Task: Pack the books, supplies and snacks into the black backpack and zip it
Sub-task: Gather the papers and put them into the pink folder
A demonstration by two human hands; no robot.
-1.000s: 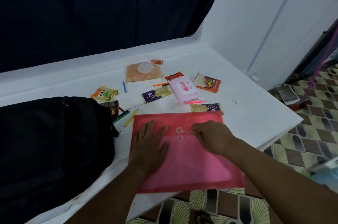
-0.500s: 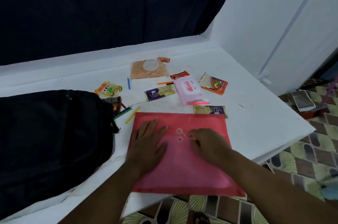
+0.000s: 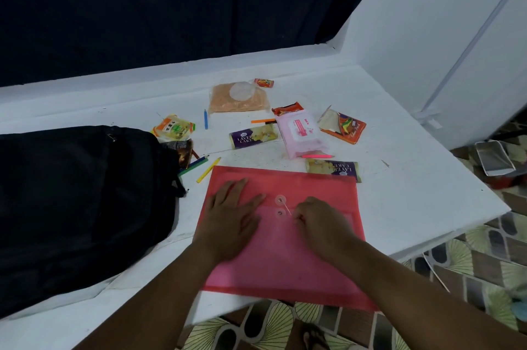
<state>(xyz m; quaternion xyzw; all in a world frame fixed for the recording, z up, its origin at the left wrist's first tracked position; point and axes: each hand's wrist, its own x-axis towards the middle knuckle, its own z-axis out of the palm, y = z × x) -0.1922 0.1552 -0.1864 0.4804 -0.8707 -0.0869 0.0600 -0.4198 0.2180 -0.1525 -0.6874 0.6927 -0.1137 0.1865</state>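
Observation:
A red string-tie envelope folder [image 3: 285, 261] lies at the table's front edge, its near side hanging over. My left hand [image 3: 231, 215] presses flat on its left half. My right hand [image 3: 319, 221] pinches the thin closure string beside the two round buttons [image 3: 281, 206]. The black backpack [image 3: 77, 198] lies on its side to the left. Behind the folder sit two layer cake packs [image 3: 252, 137] [image 3: 333, 168], a pink wipes pack [image 3: 302, 134], a biscuit pack [image 3: 174, 128] and loose coloured pencils [image 3: 208, 169].
An orange snack bag [image 3: 238, 98] with a clear lid, a small candy [image 3: 263, 82] and an orange pencil box [image 3: 343, 125] lie farther back. A dark curtain hangs behind the white table [image 3: 413, 184]. A phone [image 3: 494, 157] lies on the patterned floor to the right.
My right hand has shifted slightly toward me with the string, from level with the upper button to below it. The left hand stays flat on the folder. The camera has moved a little.

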